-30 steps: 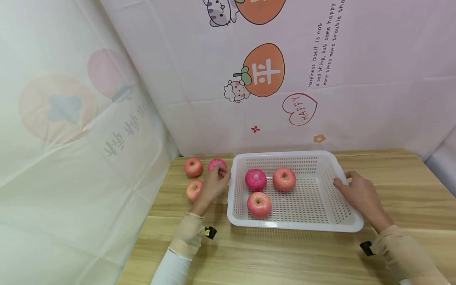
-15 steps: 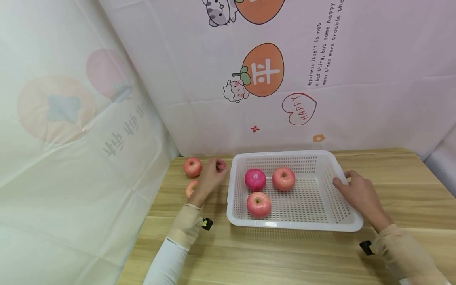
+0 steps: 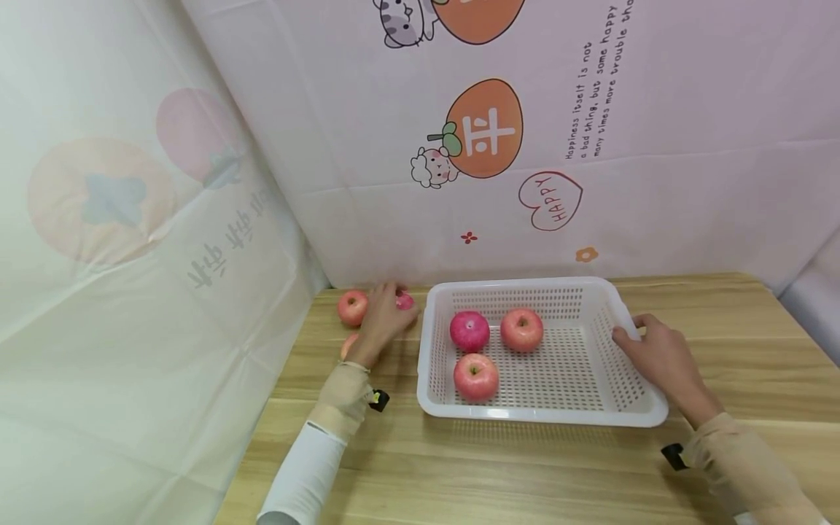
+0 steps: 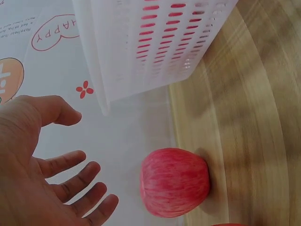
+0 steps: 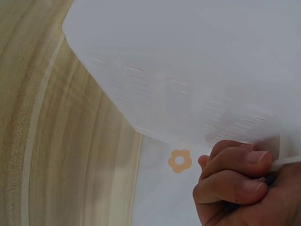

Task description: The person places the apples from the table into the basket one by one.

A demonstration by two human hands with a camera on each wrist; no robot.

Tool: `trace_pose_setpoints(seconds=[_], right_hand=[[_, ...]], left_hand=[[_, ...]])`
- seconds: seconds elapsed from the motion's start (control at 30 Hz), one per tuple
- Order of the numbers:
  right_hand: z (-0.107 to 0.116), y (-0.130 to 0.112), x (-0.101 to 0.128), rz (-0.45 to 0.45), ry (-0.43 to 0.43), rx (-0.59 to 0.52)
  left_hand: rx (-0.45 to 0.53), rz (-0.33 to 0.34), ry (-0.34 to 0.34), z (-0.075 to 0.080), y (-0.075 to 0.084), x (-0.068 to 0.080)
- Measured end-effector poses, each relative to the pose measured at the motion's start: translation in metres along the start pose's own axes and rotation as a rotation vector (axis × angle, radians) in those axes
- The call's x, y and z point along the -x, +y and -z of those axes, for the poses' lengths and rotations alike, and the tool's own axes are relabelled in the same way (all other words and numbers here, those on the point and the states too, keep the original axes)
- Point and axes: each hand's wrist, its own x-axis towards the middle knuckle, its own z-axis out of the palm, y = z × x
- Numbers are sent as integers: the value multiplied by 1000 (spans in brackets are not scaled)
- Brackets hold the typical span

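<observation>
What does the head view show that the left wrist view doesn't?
Only the head view shows the three apples inside the basket, the right hand gripping its right rim, and two more apples left of the basket, one clear, one mostly hidden by the left hand.

Only the left wrist view shows the left hand's palm open, fingers spread, not touching the apple beside it.

Both show the left hand, that apple, the white basket, the wooden table and the printed backdrop.

Bright, even light, soft shadows; wrist cams blurry up close, edges warped
</observation>
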Motion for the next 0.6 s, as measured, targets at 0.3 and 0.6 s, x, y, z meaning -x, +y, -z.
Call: trace_pose_setpoints(seconds=[0.3, 0.6], right_hand=[[-1, -1, 1, 2, -9, -21], [-1, -1, 2, 7, -4, -24]], left_hand=[[-69, 22, -30, 2, -5, -8], [-115, 38, -68, 1, -14, -17]])
